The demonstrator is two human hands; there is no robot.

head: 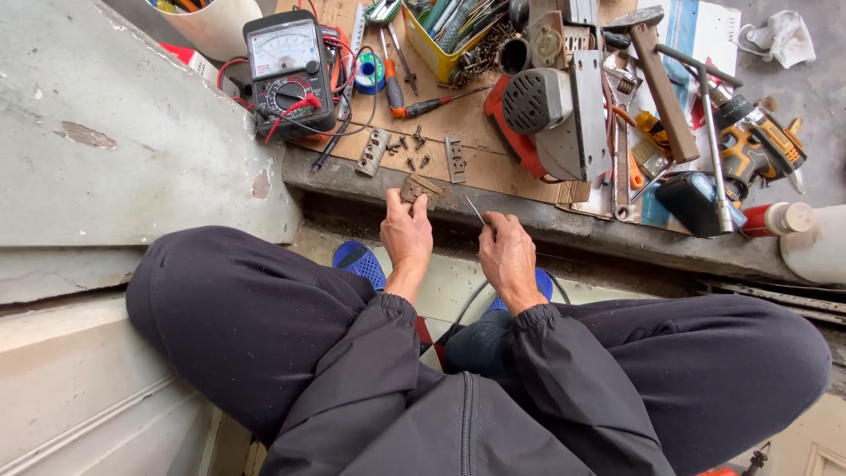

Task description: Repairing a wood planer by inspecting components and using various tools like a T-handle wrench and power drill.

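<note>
While hands grip plate [421, 189] (L) & thin rod [476, 211] (R): cluttered wood board [467, 141] on concrete ledge, outdoors.

Soft, even daylight, faint shadows, no glare; sharp focus throughout, with wide-angle bending at the edges.

The left hand [406, 236] pinches a small brown slotted plate [420, 189] at the near edge of the wooden board [480, 154]. Just beside it, the right hand [507, 256] grips a thin metal rod [475, 210], tip angled toward the plate. Loose screws [412, 150] lie on the board just beyond the plate, with an analog multimeter [287, 70] at the board's far left corner.
</note>
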